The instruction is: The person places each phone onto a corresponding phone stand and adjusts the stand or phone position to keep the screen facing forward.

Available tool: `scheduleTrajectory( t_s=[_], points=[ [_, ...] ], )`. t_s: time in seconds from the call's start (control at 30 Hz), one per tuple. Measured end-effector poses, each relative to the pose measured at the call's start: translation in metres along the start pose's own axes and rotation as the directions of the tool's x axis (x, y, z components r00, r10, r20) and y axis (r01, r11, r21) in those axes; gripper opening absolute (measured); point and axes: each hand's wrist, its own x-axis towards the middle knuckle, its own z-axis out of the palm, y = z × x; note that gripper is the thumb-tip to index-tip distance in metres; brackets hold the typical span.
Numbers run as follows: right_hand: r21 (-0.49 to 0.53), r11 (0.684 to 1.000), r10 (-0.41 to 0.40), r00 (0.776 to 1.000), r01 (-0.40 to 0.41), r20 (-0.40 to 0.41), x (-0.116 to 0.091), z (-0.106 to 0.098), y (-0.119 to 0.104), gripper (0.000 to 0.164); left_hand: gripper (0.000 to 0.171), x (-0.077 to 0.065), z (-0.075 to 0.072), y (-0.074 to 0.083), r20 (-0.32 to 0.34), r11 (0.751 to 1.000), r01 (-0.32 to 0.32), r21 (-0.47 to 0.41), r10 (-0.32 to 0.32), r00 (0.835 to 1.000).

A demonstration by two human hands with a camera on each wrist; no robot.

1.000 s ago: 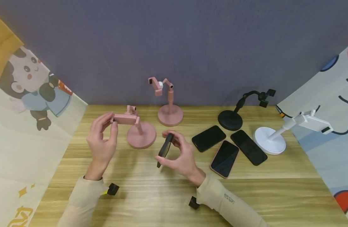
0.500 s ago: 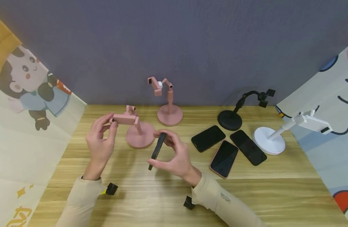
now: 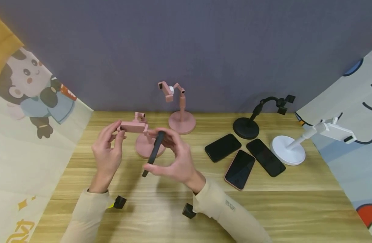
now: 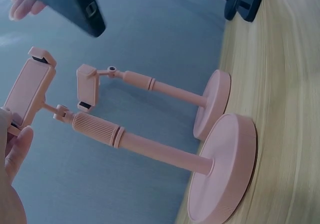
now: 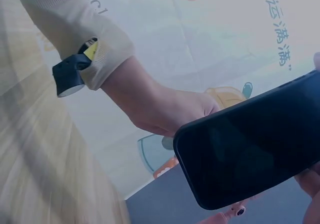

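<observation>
The right hand (image 3: 178, 162) grips a phone (image 3: 153, 154) by its sides above the table (image 3: 161, 216), maybe to leave the screen (image 5: 250, 149) free. To the left, the left hand (image 3: 108, 153) pinches a pink clip (image 3: 132, 127), probably for steadiness. Farther, another pink stand (image 3: 182, 108) rests.

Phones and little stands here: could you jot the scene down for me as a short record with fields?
Left hand: pinches the clamp of the front pink stand
Right hand: holds a dark phone raised above the wood-patterned table
Lying phones: three, screens up
Other stands: rear pink stand, black stand, white stand
</observation>
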Motion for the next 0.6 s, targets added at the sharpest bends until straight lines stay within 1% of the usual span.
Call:
scheduleTrajectory(
  t_s=[0.13,0.43,0.6],
  points=[
    [0.008,1.000,0.003,1.000,-0.004,0.019,0.007,0.004,0.000,0.078,0.032,0.001,0.000,0.003,0.002,1.000,0.001,0.006,-0.001,1.000],
    [-0.012,1.000,0.016,1.000,-0.016,0.022,0.017,0.012,0.001,0.079,0.031,0.002,0.000,0.007,0.000,0.999,0.001,0.038,-0.001,1.000],
    [0.004,1.000,-0.022,0.999,0.021,0.029,0.024,0.019,0.003,0.080,0.030,0.002,-0.001,0.007,-0.004,0.999,0.002,0.051,-0.001,1.000]
  ],
)
